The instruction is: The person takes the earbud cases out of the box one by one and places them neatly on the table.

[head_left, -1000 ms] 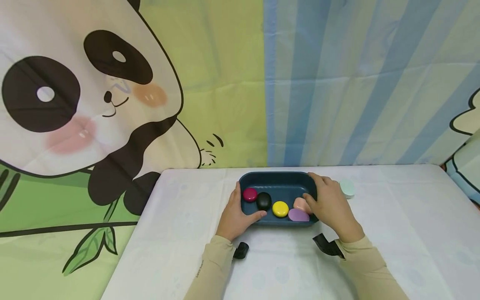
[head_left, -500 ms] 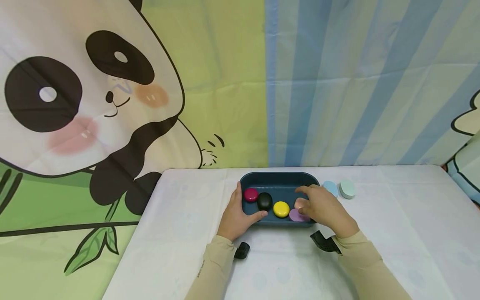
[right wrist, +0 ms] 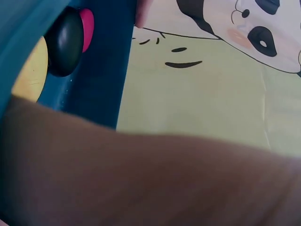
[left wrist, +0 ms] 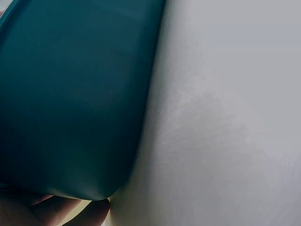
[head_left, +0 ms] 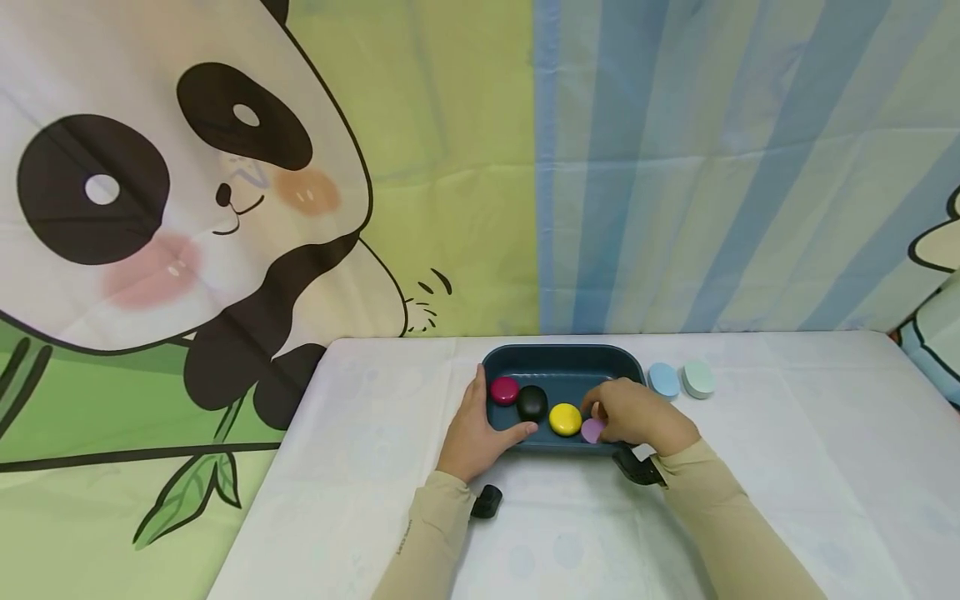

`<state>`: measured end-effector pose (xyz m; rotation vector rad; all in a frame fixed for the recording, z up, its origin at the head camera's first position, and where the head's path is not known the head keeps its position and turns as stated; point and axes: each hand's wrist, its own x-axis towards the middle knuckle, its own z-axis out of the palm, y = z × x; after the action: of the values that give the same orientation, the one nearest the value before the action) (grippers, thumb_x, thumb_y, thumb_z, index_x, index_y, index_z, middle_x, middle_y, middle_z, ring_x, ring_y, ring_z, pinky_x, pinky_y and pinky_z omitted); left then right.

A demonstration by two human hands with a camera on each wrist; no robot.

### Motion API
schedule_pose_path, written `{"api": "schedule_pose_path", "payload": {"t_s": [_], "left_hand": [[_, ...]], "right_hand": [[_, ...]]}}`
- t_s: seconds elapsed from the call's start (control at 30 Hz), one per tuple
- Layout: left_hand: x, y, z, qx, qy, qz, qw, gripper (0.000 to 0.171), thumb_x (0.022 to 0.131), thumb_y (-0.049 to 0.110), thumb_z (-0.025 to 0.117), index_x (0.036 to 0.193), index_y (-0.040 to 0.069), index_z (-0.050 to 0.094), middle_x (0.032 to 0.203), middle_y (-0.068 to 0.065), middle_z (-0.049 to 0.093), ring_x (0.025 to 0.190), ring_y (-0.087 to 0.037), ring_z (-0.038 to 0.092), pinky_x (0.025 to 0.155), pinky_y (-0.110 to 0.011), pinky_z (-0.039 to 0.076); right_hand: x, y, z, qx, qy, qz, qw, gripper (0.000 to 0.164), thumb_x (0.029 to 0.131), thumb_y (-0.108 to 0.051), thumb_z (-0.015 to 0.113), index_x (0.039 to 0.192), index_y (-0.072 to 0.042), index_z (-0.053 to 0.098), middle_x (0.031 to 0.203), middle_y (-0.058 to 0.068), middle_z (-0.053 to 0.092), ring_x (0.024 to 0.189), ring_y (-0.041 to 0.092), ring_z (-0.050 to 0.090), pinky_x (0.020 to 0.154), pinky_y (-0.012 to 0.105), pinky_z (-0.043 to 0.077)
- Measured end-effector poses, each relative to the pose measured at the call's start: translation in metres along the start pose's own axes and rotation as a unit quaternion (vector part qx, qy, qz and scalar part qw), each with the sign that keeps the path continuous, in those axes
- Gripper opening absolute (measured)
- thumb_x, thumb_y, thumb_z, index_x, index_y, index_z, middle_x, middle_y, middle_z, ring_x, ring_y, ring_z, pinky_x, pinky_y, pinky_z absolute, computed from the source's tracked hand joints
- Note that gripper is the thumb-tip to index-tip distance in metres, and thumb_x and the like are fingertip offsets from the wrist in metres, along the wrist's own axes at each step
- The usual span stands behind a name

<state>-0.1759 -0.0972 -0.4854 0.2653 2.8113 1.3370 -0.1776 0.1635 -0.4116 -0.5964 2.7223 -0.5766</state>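
Left grip [head_left: 475,429]: spread around the near-left corner of the tray [head_left: 562,358] on the counter [head_left: 810,433], thumb over the near rim, holding it. Right of this grip, inside: red disc [head_left: 504,390], black disc [head_left: 532,403], yellow disc [head_left: 566,419]. Purple disc [head_left: 591,430] at right grip [head_left: 637,412], fingers curled; pinch cannot be told. Beyond right grip, outside tray: blue disc [head_left: 663,380], green disc [head_left: 698,379].
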Motion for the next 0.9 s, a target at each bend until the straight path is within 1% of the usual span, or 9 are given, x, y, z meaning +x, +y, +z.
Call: {"api": "schedule_pose_path", "payload": {"t_s": [0.1, 0.23, 0.33, 0.47, 0.67, 0.77, 0.9], "left_hand": [[0.001, 0.0, 0.001, 0.002, -0.001, -0.001, 1.0, 0.124, 0.075, 0.065, 0.079, 0.163, 0.018, 0.006, 0.166, -0.005, 0.02, 0.149, -0.026, 0.028, 0.117, -0.05, 0.031], [0.001, 0.001, 0.001, 0.004, -0.001, -0.002, 1.0, 0.124, 0.074, 0.067, 0.078, 0.163, 0.019, 0.006, 0.166, -0.005, 0.02, 0.149, -0.026, 0.028, 0.117, -0.049, 0.031], [0.0, 0.002, 0.0, 0.002, 0.0, -0.001, 1.0, 0.124, 0.074, 0.066, 0.079, 0.163, 0.019, 0.007, 0.166, -0.006, 0.02, 0.149, -0.026, 0.028, 0.117, -0.05, 0.031], [-0.001, 0.002, 0.0, -0.002, 0.0, 0.002, 1.0, 0.123, 0.075, 0.064, 0.08, 0.163, 0.018, 0.007, 0.166, -0.006, 0.021, 0.149, -0.027, 0.028, 0.117, -0.051, 0.031], [-0.001, 0.001, 0.0, 0.001, 0.002, 0.004, 1.0, 0.124, 0.075, 0.067, 0.078, 0.163, 0.018, 0.006, 0.166, -0.006, 0.021, 0.149, -0.027, 0.029, 0.117, -0.05, 0.031], [-0.001, 0.0, 0.0, -0.001, 0.001, 0.004, 1.0, 0.123, 0.075, 0.065, 0.079, 0.163, 0.018, 0.006, 0.166, -0.006, 0.021, 0.149, -0.027, 0.028, 0.117, -0.051, 0.031], [-0.001, 0.0, -0.001, 0.0, 0.0, 0.004, 1.0, 0.124, 0.075, 0.066, 0.079, 0.163, 0.018, 0.006, 0.166, -0.005, 0.02, 0.149, -0.027, 0.028, 0.117, -0.05, 0.031]], "right_hand": [[0.002, 0.0, 0.002, -0.008, -0.006, 0.01, 1.0, 0.026, 0.08, -0.005, 0.082, 0.105, -0.007, 0.076, 0.088, 0.002, 0.067, 0.078, 0.017, 0.056, 0.073, 0.035, 0.055], [0.003, -0.001, 0.004, -0.015, -0.006, 0.01, 1.0, 0.021, 0.081, -0.003, 0.08, 0.101, -0.007, 0.076, 0.089, 0.002, 0.067, 0.079, 0.018, 0.057, 0.076, 0.038, 0.055], [0.002, -0.003, 0.005, -0.024, 0.004, 0.0, 1.0, 0.022, 0.079, -0.002, 0.081, 0.101, -0.006, 0.077, 0.091, 0.004, 0.069, 0.081, 0.019, 0.058, 0.077, 0.039, 0.055], [0.001, -0.005, 0.007, -0.033, 0.019, -0.011, 0.999, 0.027, 0.078, -0.001, 0.081, 0.105, -0.004, 0.077, 0.097, 0.006, 0.071, 0.085, 0.021, 0.059, 0.08, 0.041, 0.055], [0.001, -0.006, 0.009, -0.039, 0.024, -0.03, 0.999, 0.025, 0.083, 0.002, 0.078, 0.107, -0.004, 0.077, 0.1, 0.006, 0.071, 0.092, 0.024, 0.061, 0.087, 0.043, 0.054], [0.002, -0.005, 0.01, -0.037, 0.023, -0.035, 0.998, 0.025, 0.082, 0.006, 0.077, 0.106, -0.004, 0.077, 0.101, 0.006, 0.072, 0.092, 0.023, 0.063, 0.087, 0.043, 0.055], [0.002, -0.003, 0.011, -0.03, 0.028, -0.038, 0.998, 0.028, 0.08, 0.006, 0.079, 0.106, -0.004, 0.077, 0.099, 0.005, 0.073, 0.087, 0.022, 0.063, 0.083, 0.041, 0.056]]}}
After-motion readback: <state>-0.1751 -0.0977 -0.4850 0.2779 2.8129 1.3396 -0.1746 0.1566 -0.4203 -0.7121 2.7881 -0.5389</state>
